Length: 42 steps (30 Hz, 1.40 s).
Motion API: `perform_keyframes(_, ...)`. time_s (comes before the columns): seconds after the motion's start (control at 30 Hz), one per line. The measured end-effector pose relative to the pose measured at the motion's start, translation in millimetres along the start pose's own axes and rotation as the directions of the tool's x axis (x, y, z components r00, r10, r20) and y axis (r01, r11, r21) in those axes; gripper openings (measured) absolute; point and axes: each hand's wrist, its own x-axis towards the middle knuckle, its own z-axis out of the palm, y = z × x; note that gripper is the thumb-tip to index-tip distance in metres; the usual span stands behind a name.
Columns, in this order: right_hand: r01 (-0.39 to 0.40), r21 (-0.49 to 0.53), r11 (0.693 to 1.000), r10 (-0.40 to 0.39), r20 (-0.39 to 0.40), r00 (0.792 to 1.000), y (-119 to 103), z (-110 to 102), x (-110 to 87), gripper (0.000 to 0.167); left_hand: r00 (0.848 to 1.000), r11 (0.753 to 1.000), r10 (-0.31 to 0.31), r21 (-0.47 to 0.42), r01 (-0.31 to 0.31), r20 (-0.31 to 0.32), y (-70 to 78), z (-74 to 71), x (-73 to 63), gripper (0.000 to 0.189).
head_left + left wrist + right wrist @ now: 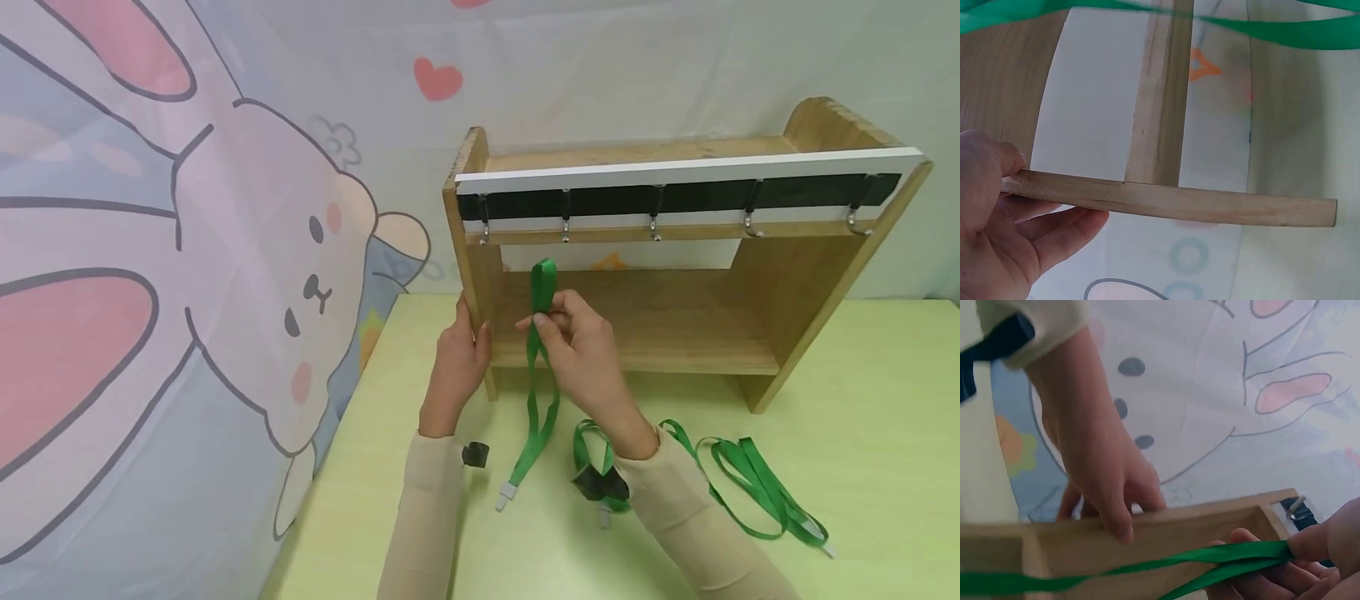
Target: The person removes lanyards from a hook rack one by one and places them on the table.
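Observation:
A green lanyard (543,287) hangs from my right hand (588,346), which pinches it between thumb and fingers just below its upper loop. Its two straps drop to a pale plastic clip (506,493) near the table. My left hand (459,358) grips the left side panel of a wooden shelf (637,325); in the left wrist view its thumb and fingers lie on either side of the panel edge (1229,205). Above the lanyard loop, a metal hook (566,227) is fixed on the black strip along the shelf's front. In the right wrist view the lanyard (1235,551) runs out from between my right thumb and fingers.
Several hooks line the black strip (705,198). Another green lanyard (588,442) lies partly behind my right wrist, and more green strap (757,487) lies to the right on the table (885,400). A cloth with a cartoon rabbit (255,275) hangs behind and at the left.

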Motion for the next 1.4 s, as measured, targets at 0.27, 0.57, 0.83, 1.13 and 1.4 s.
perform_keyframes(0.27,-0.13,0.132,0.983,0.117,0.1,0.988,4,19,-12.1,0.011,1.0,1.0,0.001,-0.016,-0.001,-0.01,-2.5,-0.5,-1.2,0.054)
perform_keyframes(0.57,-0.254,0.13,0.959,0.234,0.152,0.96,18,32,-30.7,0.013,1.0,1.0,0.002,-0.01,-0.002,-0.017,-2.1,-0.4,1.0,0.054)
perform_keyframes(0.83,-0.372,0.158,0.915,0.349,0.156,0.924,39,41,-44.0,0.013,1.0,1.0,0.008,0.007,-0.008,-0.011,-4.3,-1.5,1.1,0.053)
perform_keyframes(1.13,-0.48,0.22,0.849,0.439,0.212,0.873,59,43,-61.6,0.013,1.0,1.0,-0.002,-0.011,0.002,0.002,-3.6,-2.8,1.1,0.053)
perform_keyframes(1.4,-0.56,0.264,0.786,0.494,0.277,0.824,77,46,-81.0,0.015,1.0,1.0,-0.001,-0.006,0.001,0.008,-2.2,-1.4,0.4,0.054)
